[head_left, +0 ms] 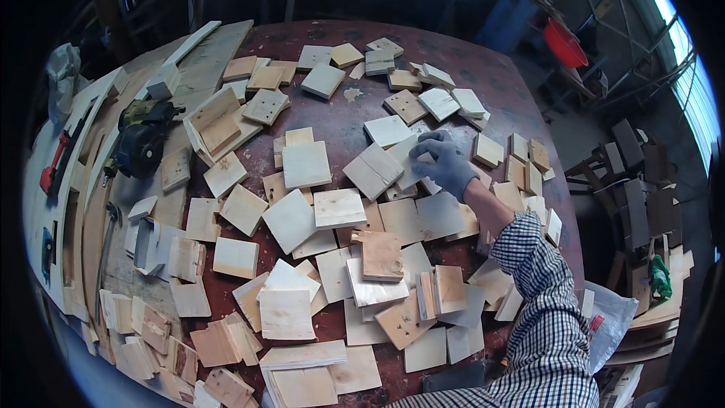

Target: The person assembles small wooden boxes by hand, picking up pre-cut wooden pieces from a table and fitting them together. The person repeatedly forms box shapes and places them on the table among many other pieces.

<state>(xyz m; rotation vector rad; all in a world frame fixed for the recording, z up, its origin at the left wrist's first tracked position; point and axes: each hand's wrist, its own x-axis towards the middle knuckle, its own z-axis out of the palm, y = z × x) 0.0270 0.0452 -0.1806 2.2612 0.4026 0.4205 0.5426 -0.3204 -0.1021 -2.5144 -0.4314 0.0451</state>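
My right hand (444, 166), in a grey glove, reaches over the right middle of the table, its fingers bent. Thumb and fingertips meet the right edge of a pale square wooden block (405, 160) and appear to pinch it. Just left of that lies a light block with faint grain (373, 171); a white-faced block (387, 131) is behind it. Greyish boards (440, 215) lie nearer me, below the wrist. My left hand is out of sight; only checked cloth shows along the bottom edge.
Loose and stacked wooden blocks cover much of the dark red table (332, 113). At left, long planks (94, 174) carry a cordless drill (140, 140), a red-handled tool (57, 159) and a hammer (109, 219). A red basin (565, 43) and piled boards (642, 174) stand beyond the right edge.
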